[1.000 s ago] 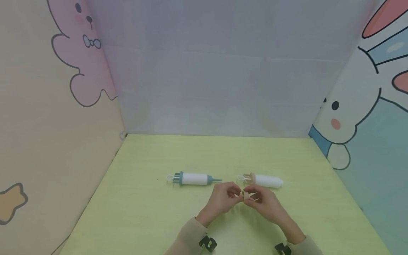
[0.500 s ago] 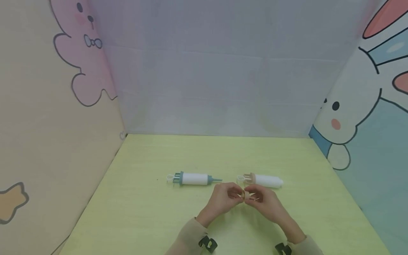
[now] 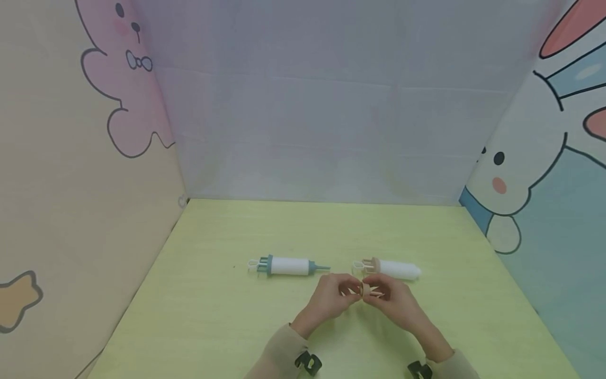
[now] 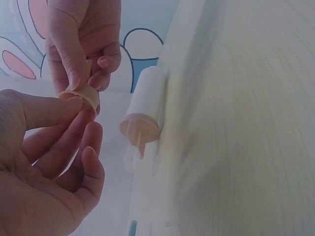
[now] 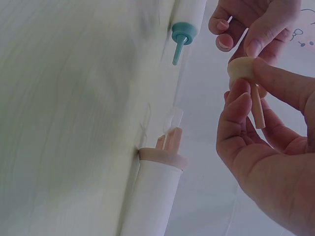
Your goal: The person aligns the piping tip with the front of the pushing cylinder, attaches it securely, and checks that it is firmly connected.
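Both hands meet low over the green table (image 3: 213, 316) and pinch one small beige nozzle tip (image 3: 365, 289) between them. My left hand (image 3: 347, 292) holds its round cap end (image 4: 81, 96) with thumb and fingers. My right hand (image 3: 379, 292) pinches the same piece, whose thin stem (image 5: 257, 110) points down along my fingers. Just behind the hands lies a white syringe-like tube with a beige plunger end (image 3: 390, 268), its front end bare. Left of it lies a similar white tube with blue ends and a blue nozzle (image 3: 289, 266).
Cartoon-printed panels wall the table on the left (image 3: 71, 184) and right (image 3: 544, 184), with a plain grey panel (image 3: 322, 105) at the back. The two tubes lie in a row across the table's middle.
My fingers have shifted slightly around the beige tip. Both hands stay in the same spot, and the two tubes have not moved.
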Motion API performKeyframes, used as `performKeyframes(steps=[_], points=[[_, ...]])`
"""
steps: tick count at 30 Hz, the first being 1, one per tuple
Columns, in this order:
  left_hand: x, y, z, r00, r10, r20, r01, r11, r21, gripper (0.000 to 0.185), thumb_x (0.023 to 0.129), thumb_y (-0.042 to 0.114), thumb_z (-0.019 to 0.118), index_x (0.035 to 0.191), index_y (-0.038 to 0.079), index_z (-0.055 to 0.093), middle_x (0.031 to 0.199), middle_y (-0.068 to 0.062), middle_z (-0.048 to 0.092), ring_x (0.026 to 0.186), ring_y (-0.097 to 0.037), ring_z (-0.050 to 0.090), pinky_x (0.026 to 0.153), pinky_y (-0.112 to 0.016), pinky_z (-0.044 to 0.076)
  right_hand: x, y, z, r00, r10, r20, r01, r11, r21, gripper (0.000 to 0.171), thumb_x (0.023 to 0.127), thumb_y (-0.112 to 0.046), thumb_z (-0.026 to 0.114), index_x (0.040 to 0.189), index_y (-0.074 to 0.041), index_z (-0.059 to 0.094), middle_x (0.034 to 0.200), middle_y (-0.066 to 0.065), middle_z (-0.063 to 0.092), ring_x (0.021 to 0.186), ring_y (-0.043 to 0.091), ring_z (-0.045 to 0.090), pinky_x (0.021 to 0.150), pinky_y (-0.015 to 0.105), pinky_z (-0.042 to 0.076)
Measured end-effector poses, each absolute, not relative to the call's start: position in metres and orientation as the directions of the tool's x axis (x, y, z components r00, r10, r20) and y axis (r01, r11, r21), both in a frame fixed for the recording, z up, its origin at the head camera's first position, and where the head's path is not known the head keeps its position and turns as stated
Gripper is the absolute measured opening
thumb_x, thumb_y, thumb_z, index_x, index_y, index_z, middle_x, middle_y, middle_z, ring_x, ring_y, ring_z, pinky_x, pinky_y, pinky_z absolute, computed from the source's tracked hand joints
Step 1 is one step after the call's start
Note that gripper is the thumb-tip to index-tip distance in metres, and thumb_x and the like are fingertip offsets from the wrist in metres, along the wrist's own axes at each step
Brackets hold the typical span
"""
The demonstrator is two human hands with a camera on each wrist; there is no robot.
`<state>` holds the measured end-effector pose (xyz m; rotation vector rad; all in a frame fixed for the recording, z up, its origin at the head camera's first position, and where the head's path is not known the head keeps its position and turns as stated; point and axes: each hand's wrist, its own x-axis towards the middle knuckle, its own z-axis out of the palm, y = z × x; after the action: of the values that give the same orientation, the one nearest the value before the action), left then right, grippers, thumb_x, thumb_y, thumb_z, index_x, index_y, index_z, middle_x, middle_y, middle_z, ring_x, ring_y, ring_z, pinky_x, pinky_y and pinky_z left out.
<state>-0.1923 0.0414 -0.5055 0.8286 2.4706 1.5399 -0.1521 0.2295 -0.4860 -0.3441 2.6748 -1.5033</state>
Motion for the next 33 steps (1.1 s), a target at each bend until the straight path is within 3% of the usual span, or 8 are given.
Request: performKeyframes(steps=[15,33], points=[[-0.1924,0.0437,-0.5099,-0.874,0.447,0.193,0.371,0.353,0.859,0.009,0.082,0.019,0.073,0.09,0.021,0.075,0.084,0.013,0.071,0.068,0.005,0.057,0.061,-0.015,0.047,-0.1509,0.2276,-0.4845,-0.974,-0.224,0.041,-0.144,0.468,-0.872,0.032,0.083,-0.014,0.07,0.113,-0.007,0.059,0.113,0.014,0.061,0.099,0.027,0.063,0.076,0.023,0.053],[-0.1922,0.0462,-0.5083,-0.875,0.446,0.192,0.36,0.332,0.872,0.008,0.082,0.023,0.072,0.088,0.019,0.076,0.082,0.012,0.071,0.068,0.004,0.057,0.059,-0.016,0.046,-0.1506,0.2293,-0.4832,-0.972,-0.232,0.043,-0.154,0.488,-0.859,0.036,0.083,-0.019,0.071,0.114,-0.006,0.06,0.113,0.013,0.062,0.095,0.025,0.065,0.074,0.023,0.053]])
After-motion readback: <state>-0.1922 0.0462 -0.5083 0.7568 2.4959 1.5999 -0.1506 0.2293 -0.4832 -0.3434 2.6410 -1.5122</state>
